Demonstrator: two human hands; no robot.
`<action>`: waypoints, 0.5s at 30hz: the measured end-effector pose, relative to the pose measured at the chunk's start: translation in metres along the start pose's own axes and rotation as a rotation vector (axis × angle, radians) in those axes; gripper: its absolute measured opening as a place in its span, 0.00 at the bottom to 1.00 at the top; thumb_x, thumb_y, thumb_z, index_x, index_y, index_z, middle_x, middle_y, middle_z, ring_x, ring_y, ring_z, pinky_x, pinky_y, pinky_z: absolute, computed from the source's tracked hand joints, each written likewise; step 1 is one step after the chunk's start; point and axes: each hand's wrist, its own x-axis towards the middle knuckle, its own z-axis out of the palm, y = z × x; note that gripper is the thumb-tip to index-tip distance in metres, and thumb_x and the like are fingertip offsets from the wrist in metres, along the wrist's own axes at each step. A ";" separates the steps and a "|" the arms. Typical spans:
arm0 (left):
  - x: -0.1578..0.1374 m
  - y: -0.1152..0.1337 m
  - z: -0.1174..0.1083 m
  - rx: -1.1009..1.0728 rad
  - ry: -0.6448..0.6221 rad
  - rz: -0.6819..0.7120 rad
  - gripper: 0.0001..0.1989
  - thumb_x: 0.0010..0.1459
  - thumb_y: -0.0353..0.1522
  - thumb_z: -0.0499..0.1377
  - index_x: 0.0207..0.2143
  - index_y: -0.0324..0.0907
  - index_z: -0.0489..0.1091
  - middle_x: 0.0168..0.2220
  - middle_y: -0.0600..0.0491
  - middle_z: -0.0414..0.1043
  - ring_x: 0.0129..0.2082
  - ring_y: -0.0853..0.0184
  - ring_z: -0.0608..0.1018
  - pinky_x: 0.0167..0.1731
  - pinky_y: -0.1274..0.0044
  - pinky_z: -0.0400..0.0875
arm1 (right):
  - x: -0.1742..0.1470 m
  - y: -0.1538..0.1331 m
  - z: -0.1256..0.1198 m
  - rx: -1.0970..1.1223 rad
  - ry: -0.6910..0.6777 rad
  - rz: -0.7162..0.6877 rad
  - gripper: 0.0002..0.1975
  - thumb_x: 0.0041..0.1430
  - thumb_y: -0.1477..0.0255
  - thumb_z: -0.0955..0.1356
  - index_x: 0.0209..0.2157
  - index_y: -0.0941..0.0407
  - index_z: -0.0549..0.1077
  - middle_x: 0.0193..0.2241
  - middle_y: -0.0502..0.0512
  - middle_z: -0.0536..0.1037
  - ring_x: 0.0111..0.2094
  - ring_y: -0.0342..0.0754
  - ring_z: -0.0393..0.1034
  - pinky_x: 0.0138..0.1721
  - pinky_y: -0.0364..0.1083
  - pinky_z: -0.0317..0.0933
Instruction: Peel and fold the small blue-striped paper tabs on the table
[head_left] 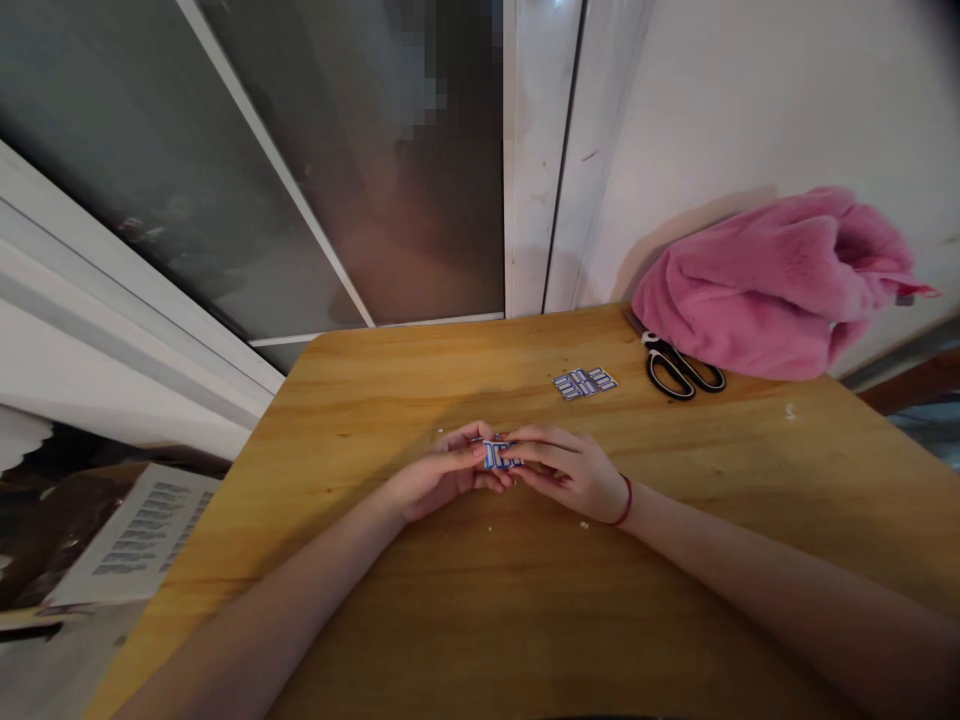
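Above the middle of the wooden table, both hands meet on a small blue-and-white printed card [492,455]. My left hand [442,472] pinches its left side, thumb on top and fingers curled beneath. My right hand [562,465], with a red string on the wrist, closes over the card's right side and hides part of it. Beyond the right hand lies a small overlapping group of similar blue-and-white cards [585,384]. What is printed on the cards is too small to read.
Black-handled scissors [679,370] lie at the back right, blades partly under a pink plush cloth [780,285]. White scraps dot the wooden table [480,620]. A glass-panelled door [420,230] and white wall stand behind. An open cardboard box [142,540] is at lower left.
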 end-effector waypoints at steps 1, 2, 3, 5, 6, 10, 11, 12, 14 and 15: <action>0.000 0.000 0.000 0.000 -0.001 0.000 0.08 0.53 0.31 0.60 0.32 0.39 0.62 0.31 0.50 0.71 0.32 0.67 0.75 0.35 0.76 0.67 | 0.000 0.000 0.000 0.000 -0.002 -0.003 0.12 0.58 0.73 0.64 0.45 0.52 0.69 0.45 0.53 0.73 0.45 0.41 0.69 0.42 0.41 0.66; 0.000 0.000 0.000 0.001 -0.001 0.001 0.08 0.53 0.31 0.60 0.32 0.39 0.62 0.31 0.50 0.71 0.32 0.67 0.75 0.35 0.76 0.67 | 0.000 0.000 0.000 0.000 -0.004 -0.006 0.12 0.58 0.74 0.64 0.45 0.52 0.69 0.45 0.53 0.73 0.45 0.41 0.68 0.42 0.41 0.66; 0.000 0.000 0.000 0.001 -0.001 0.002 0.08 0.53 0.31 0.59 0.32 0.39 0.62 0.31 0.50 0.71 0.33 0.67 0.75 0.35 0.76 0.67 | 0.000 0.000 0.000 0.000 -0.003 -0.011 0.13 0.58 0.74 0.64 0.45 0.52 0.69 0.45 0.53 0.73 0.45 0.41 0.68 0.42 0.41 0.66; 0.000 -0.001 -0.001 0.001 -0.004 0.005 0.08 0.53 0.31 0.59 0.32 0.39 0.62 0.31 0.49 0.71 0.33 0.67 0.75 0.35 0.76 0.67 | 0.000 0.000 0.000 0.003 0.003 -0.020 0.13 0.58 0.74 0.64 0.46 0.52 0.69 0.44 0.53 0.73 0.45 0.41 0.68 0.42 0.41 0.66; 0.000 -0.001 -0.001 0.001 -0.007 0.006 0.07 0.53 0.31 0.59 0.32 0.39 0.62 0.31 0.49 0.71 0.33 0.66 0.75 0.35 0.75 0.67 | 0.000 0.000 -0.001 0.002 0.006 -0.024 0.13 0.58 0.74 0.64 0.46 0.52 0.69 0.44 0.53 0.73 0.44 0.41 0.69 0.42 0.41 0.66; -0.001 -0.002 -0.002 0.009 -0.022 0.013 0.07 0.54 0.31 0.59 0.32 0.39 0.63 0.32 0.49 0.71 0.33 0.66 0.76 0.35 0.75 0.68 | 0.001 -0.001 -0.001 -0.008 0.014 -0.032 0.13 0.58 0.75 0.64 0.46 0.52 0.70 0.44 0.53 0.73 0.43 0.40 0.69 0.41 0.40 0.66; -0.001 -0.002 -0.002 0.011 -0.023 0.015 0.07 0.54 0.31 0.59 0.33 0.39 0.63 0.32 0.49 0.71 0.33 0.66 0.75 0.35 0.75 0.68 | 0.001 -0.001 -0.001 -0.010 0.015 -0.033 0.13 0.58 0.75 0.64 0.46 0.52 0.70 0.44 0.53 0.73 0.43 0.40 0.69 0.41 0.40 0.66; -0.001 -0.002 -0.003 0.012 -0.023 0.018 0.07 0.54 0.30 0.59 0.33 0.39 0.63 0.32 0.49 0.71 0.34 0.67 0.75 0.36 0.75 0.68 | 0.001 -0.001 -0.001 -0.011 0.015 -0.032 0.13 0.58 0.75 0.64 0.46 0.52 0.70 0.44 0.53 0.73 0.43 0.40 0.69 0.41 0.40 0.66; -0.001 -0.002 -0.003 0.014 -0.023 0.021 0.07 0.54 0.30 0.59 0.34 0.39 0.63 0.32 0.49 0.72 0.34 0.66 0.75 0.36 0.75 0.68 | 0.000 -0.001 -0.001 -0.012 0.012 -0.029 0.14 0.58 0.74 0.64 0.46 0.51 0.69 0.45 0.53 0.73 0.44 0.40 0.69 0.41 0.40 0.66; -0.001 -0.002 -0.003 0.014 -0.023 0.021 0.07 0.54 0.30 0.59 0.34 0.39 0.63 0.33 0.48 0.72 0.34 0.66 0.75 0.36 0.75 0.68 | 0.000 -0.001 -0.001 -0.012 0.009 -0.028 0.14 0.59 0.74 0.64 0.46 0.51 0.69 0.45 0.53 0.73 0.44 0.40 0.69 0.41 0.40 0.66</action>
